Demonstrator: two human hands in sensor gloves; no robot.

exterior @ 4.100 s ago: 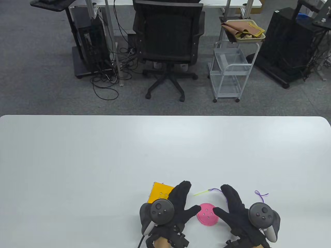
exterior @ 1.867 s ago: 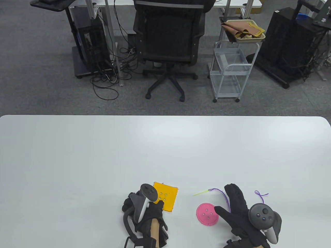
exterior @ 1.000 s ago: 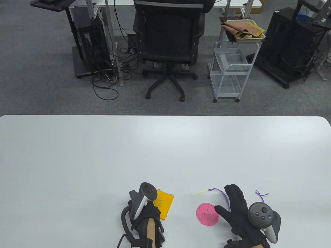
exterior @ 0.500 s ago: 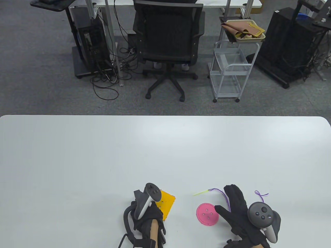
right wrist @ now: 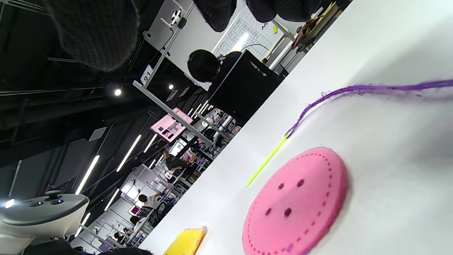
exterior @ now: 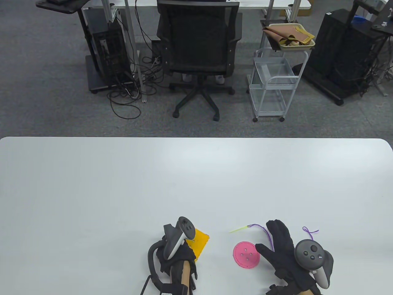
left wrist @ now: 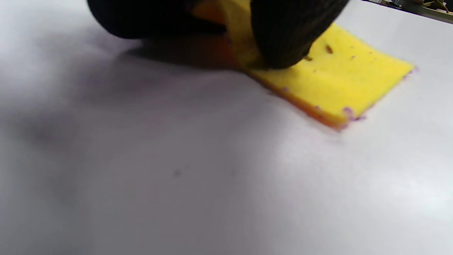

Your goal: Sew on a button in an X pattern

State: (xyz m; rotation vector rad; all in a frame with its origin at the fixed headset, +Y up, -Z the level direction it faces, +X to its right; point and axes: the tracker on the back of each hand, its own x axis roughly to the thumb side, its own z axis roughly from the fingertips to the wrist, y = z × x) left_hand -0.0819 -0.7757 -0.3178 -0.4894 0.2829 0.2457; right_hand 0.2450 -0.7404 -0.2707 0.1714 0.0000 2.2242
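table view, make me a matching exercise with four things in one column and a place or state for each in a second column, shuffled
Things:
1. yellow felt square
2. pink felt button
3. yellow-green needle
4. right hand

States:
A. threaded with purple yarn, lying beyond the button
B. flat on the table, fingers straight
C. pinched by the left hand, one edge raised
D. lying flat between the two hands, four holes showing

Pairs: 1-C, 2-D, 3-A, 4-B

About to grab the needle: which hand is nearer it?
Right. The right hand lies flat just right of the green needle, on its purple thread; the left hand pinches the yellow felt square, farther left.
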